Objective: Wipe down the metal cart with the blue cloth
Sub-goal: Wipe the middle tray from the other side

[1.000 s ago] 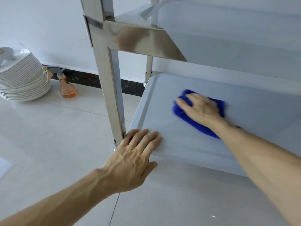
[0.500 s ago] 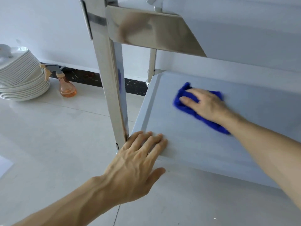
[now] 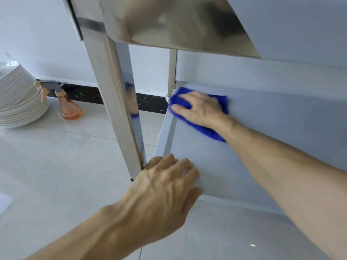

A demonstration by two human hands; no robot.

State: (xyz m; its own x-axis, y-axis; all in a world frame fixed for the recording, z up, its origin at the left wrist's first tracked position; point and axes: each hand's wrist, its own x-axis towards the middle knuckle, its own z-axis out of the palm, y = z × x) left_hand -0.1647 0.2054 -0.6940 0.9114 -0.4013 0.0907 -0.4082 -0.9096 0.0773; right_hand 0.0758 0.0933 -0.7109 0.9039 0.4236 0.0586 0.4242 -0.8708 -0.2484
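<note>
The metal cart has a shiny front leg (image 3: 120, 117) and a flat lower shelf (image 3: 262, 147). A blue cloth (image 3: 210, 131) lies on that shelf at its far left corner, beside the rear leg (image 3: 172, 72). My right hand (image 3: 201, 109) presses flat on the cloth with straight fingers, covering most of it. My left hand (image 3: 165, 190) rests flat on the shelf's near left corner, fingers on top and thumb at the front edge, right beside the front leg.
A stack of white plates (image 3: 18, 98) and an orange spray bottle (image 3: 68, 106) stand on the pale tiled floor (image 3: 56, 166) at the left, by the wall. The cart's upper shelf (image 3: 187, 21) overhangs the lower one.
My right hand has slid the cloth toward the shelf's far left corner. The view has dropped lower and closer under the upper shelf. My left hand stays on the near corner.
</note>
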